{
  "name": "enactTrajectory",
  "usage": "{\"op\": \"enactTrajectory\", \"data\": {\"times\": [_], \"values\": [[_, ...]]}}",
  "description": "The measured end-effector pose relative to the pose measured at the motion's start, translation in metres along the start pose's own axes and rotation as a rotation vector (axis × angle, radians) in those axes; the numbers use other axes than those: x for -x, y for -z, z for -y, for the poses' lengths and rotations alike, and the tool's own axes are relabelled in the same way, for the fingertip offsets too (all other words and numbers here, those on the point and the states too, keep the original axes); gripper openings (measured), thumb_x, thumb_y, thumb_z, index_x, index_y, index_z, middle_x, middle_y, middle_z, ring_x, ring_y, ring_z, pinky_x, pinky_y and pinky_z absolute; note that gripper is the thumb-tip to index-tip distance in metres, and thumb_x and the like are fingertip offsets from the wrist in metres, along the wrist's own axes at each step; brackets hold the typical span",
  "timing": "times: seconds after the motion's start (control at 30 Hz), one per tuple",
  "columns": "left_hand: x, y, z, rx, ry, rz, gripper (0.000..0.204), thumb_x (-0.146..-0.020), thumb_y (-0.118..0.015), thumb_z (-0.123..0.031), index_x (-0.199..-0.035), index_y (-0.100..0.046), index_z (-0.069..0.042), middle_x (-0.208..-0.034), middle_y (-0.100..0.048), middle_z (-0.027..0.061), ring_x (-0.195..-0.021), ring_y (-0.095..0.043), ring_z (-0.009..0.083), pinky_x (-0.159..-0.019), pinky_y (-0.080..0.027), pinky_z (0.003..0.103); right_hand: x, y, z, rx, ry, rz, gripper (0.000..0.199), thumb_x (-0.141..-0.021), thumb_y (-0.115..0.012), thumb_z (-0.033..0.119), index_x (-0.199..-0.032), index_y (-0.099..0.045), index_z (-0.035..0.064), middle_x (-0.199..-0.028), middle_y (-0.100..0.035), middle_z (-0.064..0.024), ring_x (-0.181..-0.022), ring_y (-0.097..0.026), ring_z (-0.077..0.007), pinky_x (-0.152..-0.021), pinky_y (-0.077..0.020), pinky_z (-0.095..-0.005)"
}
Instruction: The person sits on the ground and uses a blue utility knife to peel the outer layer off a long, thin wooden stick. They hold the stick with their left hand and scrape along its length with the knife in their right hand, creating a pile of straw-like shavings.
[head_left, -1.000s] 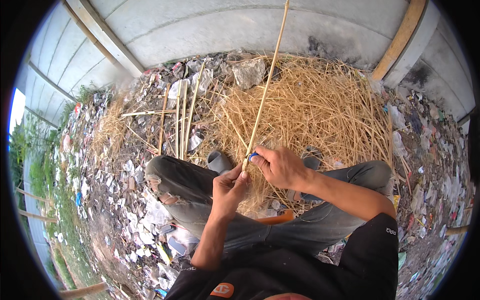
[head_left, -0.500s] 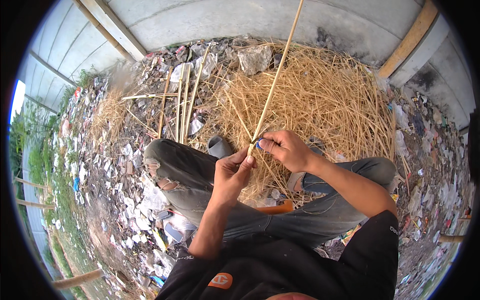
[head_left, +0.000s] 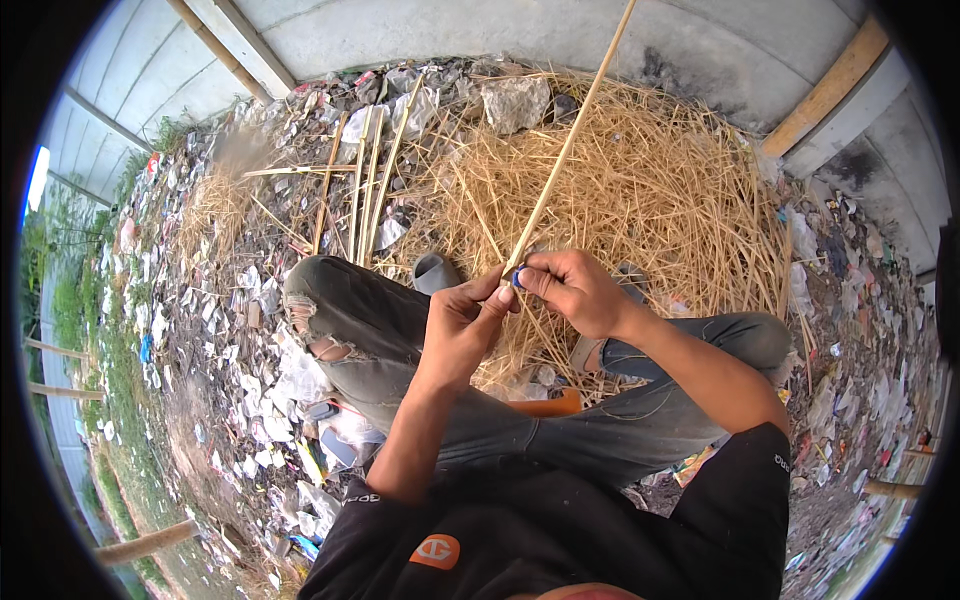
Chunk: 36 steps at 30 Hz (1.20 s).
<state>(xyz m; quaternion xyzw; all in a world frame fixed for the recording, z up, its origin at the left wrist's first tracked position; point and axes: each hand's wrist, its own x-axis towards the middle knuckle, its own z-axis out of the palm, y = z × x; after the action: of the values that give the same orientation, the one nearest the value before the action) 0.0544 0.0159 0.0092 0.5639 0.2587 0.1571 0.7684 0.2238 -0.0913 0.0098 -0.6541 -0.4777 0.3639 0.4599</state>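
Observation:
A long pale split-bamboo strip (head_left: 571,140) slants up and away from between my two hands toward the far wall. Its near end is pinched by the thumb and fingers of my left hand (head_left: 463,325). Beside it, my right hand (head_left: 583,292) is closed on a small blue thing (head_left: 517,277) that presses against the strip at the pinch; its kind cannot be made out. The fingertips of both hands nearly meet over my crossed legs. Pale straw-like shavings (head_left: 630,180) lie heaped just beyond them.
More bamboo strips (head_left: 372,195) lie on the littered ground ahead to the left. A rock (head_left: 515,104) rests by the concrete wall (head_left: 420,40). An orange object (head_left: 548,404) is between my legs, and a grey sandal (head_left: 434,271) sits by my left knee.
Both hands have risen slightly, with the bamboo strip's far end tilting a little to the right. The view has shifted a little; both grips look the same.

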Motion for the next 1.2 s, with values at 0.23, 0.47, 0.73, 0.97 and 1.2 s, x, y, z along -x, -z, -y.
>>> {"op": "enactTrajectory", "data": {"times": [0.23,0.47,0.73,0.97,1.2], "values": [[-0.002,-0.007,0.006,-0.119,-0.152,-0.076,0.042,-0.098,-0.066,-0.011,-0.138,-0.057,0.001,-0.095,-0.069,-0.0003,-0.064,-0.048,-0.0012,-0.055,-0.037,0.017,0.000,0.020,0.010,-0.014,0.119,-0.242,0.038,-0.094,-0.068,0.037,-0.073,-0.059,0.0063,-0.057,-0.044,0.0059,-0.051,-0.038,-0.0042,-0.047,-0.0277,-0.0256],[0.001,-0.011,0.010,-0.260,-0.106,-0.059,0.041,-0.097,-0.066,-0.009,-0.135,-0.058,0.004,-0.091,-0.070,0.0028,-0.069,-0.059,0.0029,-0.061,-0.050,0.021,0.001,0.012,0.023,0.139,0.061,-0.103,0.032,-0.088,-0.073,0.033,-0.083,-0.073,0.0014,-0.056,-0.059,-0.0034,-0.051,-0.051,-0.0096,-0.049,-0.0399,-0.0304],[-0.004,-0.008,0.014,-0.120,-0.160,-0.040,0.039,-0.099,-0.064,-0.009,-0.134,-0.058,0.005,-0.084,-0.067,0.0015,-0.058,-0.053,0.0034,-0.051,-0.045,0.021,0.003,0.027,0.027,0.094,0.071,0.144,0.025,-0.086,-0.070,0.024,-0.081,-0.069,-0.0008,-0.058,-0.058,-0.0063,-0.052,-0.051,-0.0128,-0.052,-0.0418,-0.0329],[-0.004,-0.003,0.012,-0.059,-0.089,-0.104,0.042,-0.100,-0.063,-0.013,-0.136,-0.055,0.008,-0.094,-0.074,0.0077,-0.055,-0.050,0.0019,-0.049,-0.043,0.019,0.002,0.031,0.036,0.523,0.038,-0.239,0.045,-0.097,-0.057,0.040,-0.082,-0.060,-0.0015,-0.062,-0.063,-0.0187,-0.060,-0.066,-0.0396,-0.055,-0.0505,-0.0458],[-0.002,-0.009,0.010,-0.119,-0.084,-0.102,0.041,-0.099,-0.066,-0.013,-0.133,-0.057,0.008,-0.090,-0.073,0.0049,-0.056,-0.047,0.0006,-0.049,-0.041,0.019,-0.005,0.023,0.016,0.592,0.041,-0.257,0.040,-0.103,-0.050,0.033,-0.086,-0.062,-0.0012,-0.064,-0.063,-0.0227,-0.060,-0.066,-0.0414,-0.053,-0.0498,-0.0496]]}}
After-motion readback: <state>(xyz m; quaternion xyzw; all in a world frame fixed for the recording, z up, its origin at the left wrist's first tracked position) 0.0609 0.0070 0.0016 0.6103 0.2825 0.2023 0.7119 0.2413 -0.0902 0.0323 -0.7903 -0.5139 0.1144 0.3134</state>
